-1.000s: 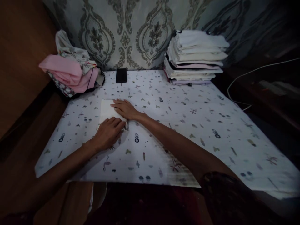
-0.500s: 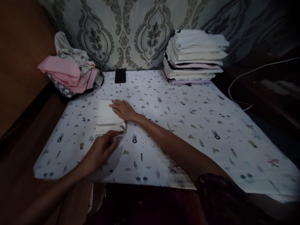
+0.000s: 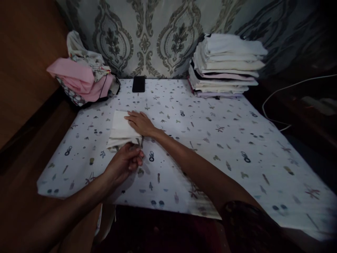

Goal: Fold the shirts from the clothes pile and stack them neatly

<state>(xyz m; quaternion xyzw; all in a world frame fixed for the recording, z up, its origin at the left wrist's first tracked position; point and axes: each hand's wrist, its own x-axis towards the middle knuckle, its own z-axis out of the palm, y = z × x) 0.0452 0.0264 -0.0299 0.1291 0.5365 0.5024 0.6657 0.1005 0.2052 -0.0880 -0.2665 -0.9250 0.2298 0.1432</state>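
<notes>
A small folded white cloth [image 3: 119, 124] lies on the left half of the patterned white table cover [image 3: 184, 151]. My right hand [image 3: 140, 123] rests flat on the cloth's right side with its fingers stretched out. At the near edge of the cloth, my left hand [image 3: 126, 160] has thumb and forefinger closed on the fabric, and the other fingers curl below. The front fold is lifted and wrinkled there. Part of the pinched edge is hidden behind the left hand's fingers.
A tall stack of folded clothes [image 3: 226, 66] stands at the back right. Crumpled pink and patterned clothes [image 3: 81, 77] are heaped at the back left. Between them lies a black phone [image 3: 138, 84], near the wallpapered wall [image 3: 144, 31]. A white cable [image 3: 273, 91] hangs at the right.
My left hand has moved slightly up and right, raising the near edge of the white cloth. The right hand stays flat on it. The view has shifted a little.
</notes>
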